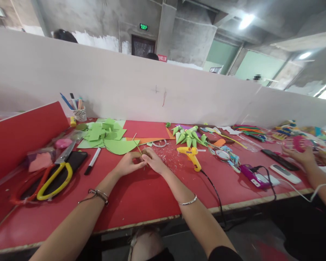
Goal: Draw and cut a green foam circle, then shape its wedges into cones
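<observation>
My left hand (129, 164) and my right hand (155, 162) meet over the red tabletop, fingers closed together. From between them a thin stick (137, 145) rises up and to the left; its lower part is hidden by my fingers. Just behind them lies a cut piece of light green paper (122, 145), with a pile of small green paper pieces (104, 131) beyond it. To the right of my right hand a yellow hot glue gun (190, 156) rests on its side. Behind it sit several green paper cones (188, 136) in a cluster.
Large scissors (54, 177) lie on a black phone (78, 159) at left, near a marker (92, 161). A pen cup (79, 113) stands by the white partition (119, 87). A glue-gun cord (214, 186) hangs over the edge. At right, a co-worker's hand (301, 156) holds something pink.
</observation>
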`<state>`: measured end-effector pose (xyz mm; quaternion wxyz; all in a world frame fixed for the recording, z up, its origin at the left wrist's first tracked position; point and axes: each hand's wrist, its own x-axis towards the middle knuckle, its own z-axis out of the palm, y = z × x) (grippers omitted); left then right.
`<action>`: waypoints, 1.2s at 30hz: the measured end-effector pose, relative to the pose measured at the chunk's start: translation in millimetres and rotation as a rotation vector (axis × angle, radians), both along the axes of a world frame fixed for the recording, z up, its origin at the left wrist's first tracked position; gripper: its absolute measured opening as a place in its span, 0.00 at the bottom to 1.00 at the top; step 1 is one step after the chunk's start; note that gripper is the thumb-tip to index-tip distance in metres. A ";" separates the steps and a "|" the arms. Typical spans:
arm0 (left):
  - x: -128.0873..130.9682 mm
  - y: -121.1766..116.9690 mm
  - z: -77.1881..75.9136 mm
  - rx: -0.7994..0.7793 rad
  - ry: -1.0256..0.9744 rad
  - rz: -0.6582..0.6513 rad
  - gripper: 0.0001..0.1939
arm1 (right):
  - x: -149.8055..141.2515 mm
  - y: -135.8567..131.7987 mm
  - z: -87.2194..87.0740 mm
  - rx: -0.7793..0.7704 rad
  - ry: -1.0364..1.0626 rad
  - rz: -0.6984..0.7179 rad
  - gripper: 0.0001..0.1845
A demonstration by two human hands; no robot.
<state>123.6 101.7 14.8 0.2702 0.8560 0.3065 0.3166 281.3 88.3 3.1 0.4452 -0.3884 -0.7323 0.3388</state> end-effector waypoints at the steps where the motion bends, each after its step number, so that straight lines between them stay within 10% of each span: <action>1: 0.0 0.0 0.0 -0.005 -0.003 0.000 0.15 | 0.2 0.1 0.1 0.003 -0.018 -0.007 0.15; 36: -0.5 5.4 -5.3 -0.088 -0.028 0.017 0.11 | -1.3 1.6 0.3 -0.073 0.089 -0.199 0.13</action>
